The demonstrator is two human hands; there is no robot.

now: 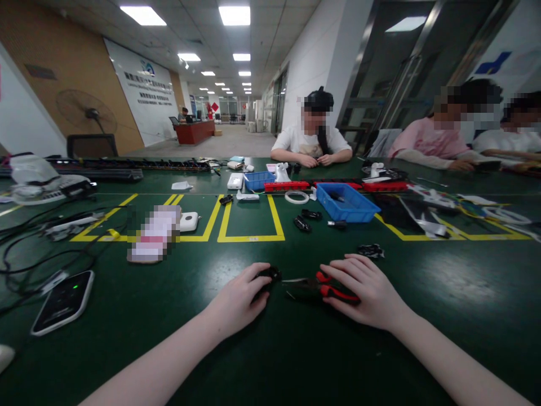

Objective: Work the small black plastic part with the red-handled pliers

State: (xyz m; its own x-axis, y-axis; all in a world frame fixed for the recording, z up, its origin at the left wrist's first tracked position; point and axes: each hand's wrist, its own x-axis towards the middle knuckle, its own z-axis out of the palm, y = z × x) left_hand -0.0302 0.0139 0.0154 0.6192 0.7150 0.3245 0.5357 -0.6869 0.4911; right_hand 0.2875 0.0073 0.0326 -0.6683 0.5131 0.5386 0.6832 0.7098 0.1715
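Observation:
My left hand point(247, 299) pinches a small black part point(274, 274) just above the green tabletop; its exact kind is too dark to make out. In my right hand point(369, 293) are long-nose pliers point(322, 279) with red and black handles. Their jaws point left and are slightly apart, the tips close to the black part. I cannot tell whether they touch it. A small black packet or bundle point(371, 251) lies beyond my right hand.
Beyond my hands stand a blue bin point(346, 211) and a smaller blue bin point(259, 181), with black parts point(302, 224) nearby. Left lie a phone point(154, 234), a black device point(63, 303) and cables point(25, 254). A person point(311, 141) sits opposite; others sit at right.

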